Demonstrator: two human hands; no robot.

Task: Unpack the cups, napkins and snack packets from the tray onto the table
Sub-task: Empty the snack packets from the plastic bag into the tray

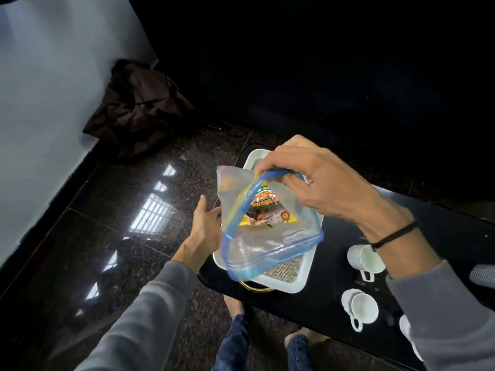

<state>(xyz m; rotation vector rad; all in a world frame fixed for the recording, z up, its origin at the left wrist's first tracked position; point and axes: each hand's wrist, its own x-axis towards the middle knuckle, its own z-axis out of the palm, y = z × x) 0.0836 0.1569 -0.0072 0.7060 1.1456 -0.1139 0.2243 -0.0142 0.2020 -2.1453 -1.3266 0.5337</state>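
Observation:
A clear zip bag [263,236] with a blue rim hangs open above the white tray [300,277], which lies on the black table [316,298]. Snack packets [263,207] show inside the bag. My right hand [324,183] pinches the bag's blue rim at the top. My left hand [205,228] is behind the bag's left side, thumb up; the bag hides its fingers. Two white cups [367,258] [361,307] lie on their sides on the table, right of the tray. A third white cup [407,328] is partly hidden by my right sleeve.
The tray has a woven mat [284,269] in its bottom. A dark brown bag [139,108] sits on the glossy granite floor by the white wall. My knees [267,344] are below the table's near edge. Behind the table all is dark.

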